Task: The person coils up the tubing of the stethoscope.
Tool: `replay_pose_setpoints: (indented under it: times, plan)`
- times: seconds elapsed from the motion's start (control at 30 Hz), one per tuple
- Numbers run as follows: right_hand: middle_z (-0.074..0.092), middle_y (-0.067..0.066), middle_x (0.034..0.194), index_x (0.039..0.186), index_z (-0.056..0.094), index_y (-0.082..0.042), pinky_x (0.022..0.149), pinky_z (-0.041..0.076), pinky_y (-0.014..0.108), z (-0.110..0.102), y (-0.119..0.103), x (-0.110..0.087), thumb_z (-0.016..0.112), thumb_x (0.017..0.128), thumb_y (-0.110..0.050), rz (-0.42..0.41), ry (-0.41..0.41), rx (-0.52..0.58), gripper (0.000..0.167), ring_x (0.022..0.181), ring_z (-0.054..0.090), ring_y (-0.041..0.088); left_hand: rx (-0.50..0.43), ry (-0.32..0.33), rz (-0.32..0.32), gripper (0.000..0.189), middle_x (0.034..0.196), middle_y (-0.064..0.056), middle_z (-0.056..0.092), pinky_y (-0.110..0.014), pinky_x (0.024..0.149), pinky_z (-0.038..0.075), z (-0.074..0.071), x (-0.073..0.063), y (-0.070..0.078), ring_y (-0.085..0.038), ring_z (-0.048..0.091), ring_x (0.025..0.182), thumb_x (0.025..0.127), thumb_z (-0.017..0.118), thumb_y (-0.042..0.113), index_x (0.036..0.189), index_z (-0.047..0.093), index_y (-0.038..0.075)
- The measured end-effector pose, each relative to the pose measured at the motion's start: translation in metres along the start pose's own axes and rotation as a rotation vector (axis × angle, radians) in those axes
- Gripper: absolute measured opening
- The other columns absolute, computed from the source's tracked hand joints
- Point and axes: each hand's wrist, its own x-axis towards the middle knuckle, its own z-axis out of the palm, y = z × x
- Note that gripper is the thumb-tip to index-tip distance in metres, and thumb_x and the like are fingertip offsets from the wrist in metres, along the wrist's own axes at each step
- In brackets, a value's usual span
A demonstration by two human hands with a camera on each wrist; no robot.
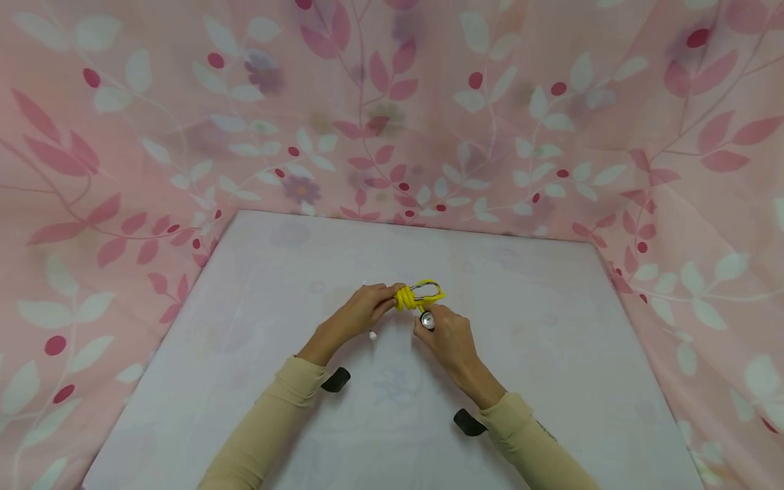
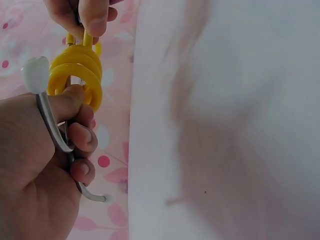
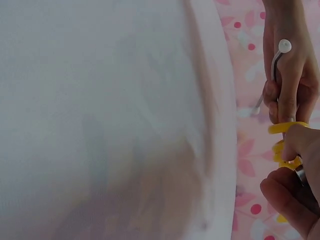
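Observation:
A stethoscope with yellow tubing (image 1: 404, 298) is held above the table, its tube wound in several coils around itself. My left hand (image 1: 358, 316) grips the metal ear tubes (image 2: 47, 117), thumb against the coils. A white ear tip (image 2: 35, 75) sticks out beside that hand. My right hand (image 1: 452, 337) pinches the round silver chest piece (image 1: 427, 320) just below the right end of the coils. A long loop of tube with metal inside it extends past the coils. In the right wrist view the right fingers (image 3: 287, 200) partly hide the chest piece.
A white-covered table (image 1: 392, 422) lies beneath both hands. Pink floral cloth (image 1: 392, 102) stands behind it and along both sides. A black piece (image 1: 335, 380) sits by the left wrist, and another black piece (image 1: 469, 422) by the right.

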Motion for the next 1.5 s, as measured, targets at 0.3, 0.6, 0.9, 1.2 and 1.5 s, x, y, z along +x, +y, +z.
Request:
replay_pose_setpoints:
  times: [0.3,0.6,0.9,1.2,1.5]
  plan:
    - [0.069,0.005,0.073,0.095,0.062,-0.002,0.047,0.048,0.023,-0.004,0.007,0.01,0.077,0.078,-0.011,-0.129,0.005,0.003,0.025,0.052,0.058,0.009,0.069,-0.041,-0.019,0.039,0.086,-0.001,0.065,-0.02,0.065,0.042,0.0,0.001,0.001,-0.007,0.047,0.069,0.099,0.058,0.017,0.137,0.058,0.01]
    - [0.07,0.006,0.082,0.098,0.062,-0.004,0.054,0.053,0.023,-0.007,0.013,0.015,0.076,0.08,-0.012,-0.106,-0.025,0.105,0.023,0.062,0.065,0.011,0.051,-0.004,0.001,0.037,0.088,-0.001,0.065,-0.021,0.065,0.042,-0.001,0.004,0.002,-0.008,0.048,0.07,0.1,0.057,0.016,0.136,0.058,0.009]
    - [0.074,0.009,0.089,0.101,0.065,-0.003,0.06,0.055,0.02,0.0,0.031,0.008,0.076,0.086,-0.016,0.174,0.026,0.401,0.023,0.071,0.07,0.015,-0.18,0.08,-0.011,0.04,0.094,-0.009,0.07,-0.021,0.064,0.045,0.004,0.0,-0.008,-0.01,0.051,0.072,0.1,0.057,0.017,0.14,0.056,0.017]
    - [0.07,0.02,0.108,0.116,0.067,-0.001,0.072,0.055,0.016,-0.009,0.07,0.022,0.072,0.086,0.0,0.303,-0.114,0.646,0.03,0.094,0.07,0.032,-0.179,-0.042,0.124,0.044,0.107,-0.003,0.071,-0.024,0.077,0.048,0.002,-0.007,-0.007,-0.008,0.053,0.08,0.096,0.062,0.012,0.14,0.055,0.009]
    - [0.073,0.003,0.092,0.102,0.073,-0.013,0.068,0.052,0.014,-0.023,0.071,0.037,0.079,0.083,-0.021,0.201,-0.099,0.497,0.022,0.076,0.065,0.009,-0.035,-0.178,0.139,0.044,0.095,-0.004,0.067,-0.019,0.072,0.047,0.004,-0.011,-0.003,-0.007,0.049,0.076,0.099,0.058,0.02,0.142,0.053,0.008]
